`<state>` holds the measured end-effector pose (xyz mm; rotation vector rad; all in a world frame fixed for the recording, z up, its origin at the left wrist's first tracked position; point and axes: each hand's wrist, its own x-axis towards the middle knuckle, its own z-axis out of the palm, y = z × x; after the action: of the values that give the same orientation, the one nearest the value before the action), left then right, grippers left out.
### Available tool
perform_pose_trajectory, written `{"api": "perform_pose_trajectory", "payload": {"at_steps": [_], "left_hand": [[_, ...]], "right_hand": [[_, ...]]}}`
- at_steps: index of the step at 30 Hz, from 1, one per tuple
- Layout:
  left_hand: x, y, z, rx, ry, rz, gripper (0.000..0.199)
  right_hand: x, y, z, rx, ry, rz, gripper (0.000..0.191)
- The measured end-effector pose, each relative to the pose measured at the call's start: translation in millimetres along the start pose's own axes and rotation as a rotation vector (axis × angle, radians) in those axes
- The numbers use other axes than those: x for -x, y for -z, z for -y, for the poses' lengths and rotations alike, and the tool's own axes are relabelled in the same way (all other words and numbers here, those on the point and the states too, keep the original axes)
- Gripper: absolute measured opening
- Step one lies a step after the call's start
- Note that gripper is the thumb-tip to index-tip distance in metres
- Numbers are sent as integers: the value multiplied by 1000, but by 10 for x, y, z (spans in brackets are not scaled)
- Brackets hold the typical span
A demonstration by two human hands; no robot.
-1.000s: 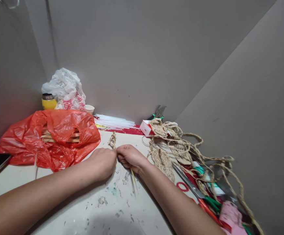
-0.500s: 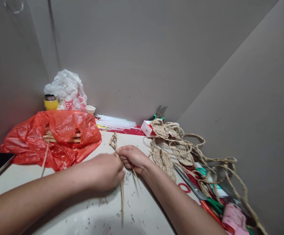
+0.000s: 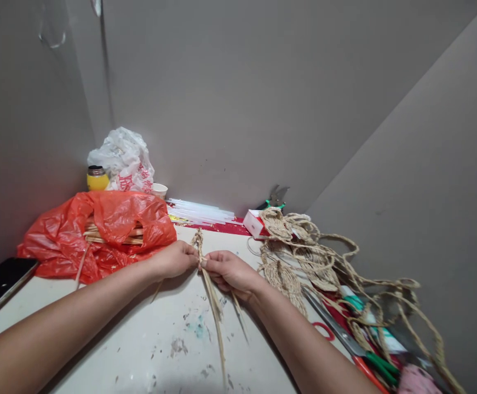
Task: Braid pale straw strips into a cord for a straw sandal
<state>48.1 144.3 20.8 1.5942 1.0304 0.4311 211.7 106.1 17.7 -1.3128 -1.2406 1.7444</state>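
Observation:
Between my two hands is a short braid of straw strands (image 3: pixel 198 241), its plaited end pointing away from me. My left hand (image 3: pixel 177 259) pinches it from the left, with one strand poking out below the palm. From the right, my right hand (image 3: pixel 230 273) grips the braid between thumb and forefinger, and another strand hangs under it. Long loose straw strands (image 3: pixel 214 306) trail from the pinch down over the white tabletop (image 3: pixel 156 350). The exact crossing of strands at the fingertips is too small to make out.
A red plastic bag (image 3: pixel 57 235) holding straw lies left, near a phone (image 3: pixel 6 284). Coiled braided rope (image 3: pixel 283 276), shears (image 3: pixel 337 325) and pruners (image 3: pixel 277 197) lie right. Behind are white sticks (image 3: pixel 201 210), a paper cup (image 3: pixel 160 190) and a yellow jar (image 3: pixel 97 179).
My left hand has moved from over the strands, up and left beside the braid, and now pinches it. The loose strands have shifted. The whole view has tilted slightly.

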Motion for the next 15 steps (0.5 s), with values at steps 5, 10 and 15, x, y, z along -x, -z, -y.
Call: {"api": "perform_pose_trajectory", "payload": {"at_steps": [5, 10, 15], "left_hand": [[-93, 78, 103, -139, -39, 14, 18], [-70, 41, 78, -155, -8, -2, 21], [-87, 4, 96, -152, -11, -14, 21]], "right_hand": [[-39, 10, -79, 357, 131, -146, 31], [-39, -20, -95, 689, 274, -252, 22], [1, -17, -81, 845, 334, -272, 23]]}}
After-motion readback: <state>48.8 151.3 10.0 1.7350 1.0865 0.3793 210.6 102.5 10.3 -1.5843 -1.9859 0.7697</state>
